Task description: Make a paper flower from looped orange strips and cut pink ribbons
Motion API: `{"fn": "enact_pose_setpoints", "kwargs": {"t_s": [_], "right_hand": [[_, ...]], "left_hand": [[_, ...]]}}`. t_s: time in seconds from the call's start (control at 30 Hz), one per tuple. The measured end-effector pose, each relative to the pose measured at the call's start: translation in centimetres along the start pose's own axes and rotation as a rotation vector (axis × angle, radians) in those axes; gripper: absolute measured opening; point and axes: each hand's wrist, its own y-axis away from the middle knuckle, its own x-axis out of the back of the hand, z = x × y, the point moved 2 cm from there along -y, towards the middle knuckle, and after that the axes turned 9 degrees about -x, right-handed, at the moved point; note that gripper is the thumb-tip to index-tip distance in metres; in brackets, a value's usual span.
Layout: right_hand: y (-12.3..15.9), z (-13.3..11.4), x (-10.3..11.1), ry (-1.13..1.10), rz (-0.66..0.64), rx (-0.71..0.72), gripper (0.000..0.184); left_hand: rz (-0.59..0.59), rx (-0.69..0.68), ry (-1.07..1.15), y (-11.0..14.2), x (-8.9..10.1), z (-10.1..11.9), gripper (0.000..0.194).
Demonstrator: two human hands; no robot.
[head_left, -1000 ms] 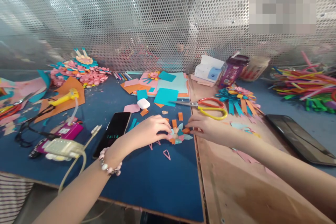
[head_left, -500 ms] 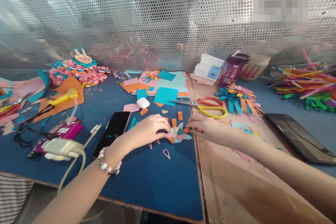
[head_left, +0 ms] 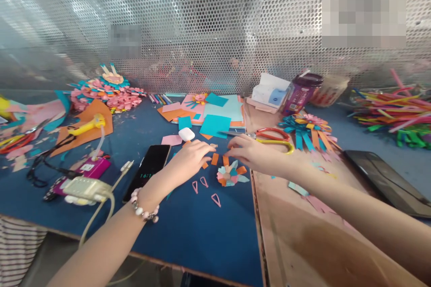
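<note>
My left hand [head_left: 192, 158] hovers over the blue table beside small orange paper pieces [head_left: 214, 158]. Its fingers stretch forward, with the thumb apart from them and nothing visible between. My right hand [head_left: 245, 150] reaches in from the other side, fingers spread and slightly bent, its tips close to another orange paper piece [head_left: 225, 160]. Whether they touch it I cannot tell. Just below the hands lies a paper flower [head_left: 232, 175] with pale blue, pink, teal and orange petals. Several pink paper loops [head_left: 216, 200] rest in front of it.
Red-and-yellow scissors [head_left: 274, 136] lie behind my right hand. A phone [head_left: 148, 168] is beside my left forearm, near a yellow glue gun [head_left: 89, 125] and a power adapter [head_left: 88, 188] with cables. Teal paper squares [head_left: 215, 125], a purple cup [head_left: 302, 92] and a dark tablet-like device [head_left: 384, 181] stand farther out.
Both hands have moved off the paper flower, which now lies uncovered. My right hand has shifted back and left toward the orange pieces; my left hand has drawn left. The view has shifted slightly.
</note>
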Motion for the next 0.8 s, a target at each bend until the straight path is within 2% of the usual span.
{"fn": "enact_pose_setpoints", "kwargs": {"t_s": [0.1, 0.3, 0.4, 0.6, 0.8], "right_hand": [[-1.2, -0.1, -1.1, 0.087, 0.003, 0.042, 0.033], [-2.3, 0.5, -2.0, 0.14, 0.011, 0.111, 0.032], [-2.1, 0.5, -1.9, 0.154, 0.012, 0.106, 0.031], [-1.4, 0.3, -1.2, 0.118, -0.02, 0.06, 0.029], [-0.7, 0.6, -0.4, 0.079, -0.003, 0.039, 0.037]], "left_hand": [[0.001, -0.046, -0.047, -0.2, -0.7, -0.3, 0.028], [-0.034, 0.011, -0.007, -0.5, -1.1, 0.0, 0.035], [-0.045, 0.022, 0.004, -0.6, -1.2, 0.0, 0.04], [-0.07, 0.034, 0.014, -0.7, -1.6, -0.2, 0.037], [-0.088, -0.004, 0.055, -0.6, -1.1, -0.5, 0.03]]}}
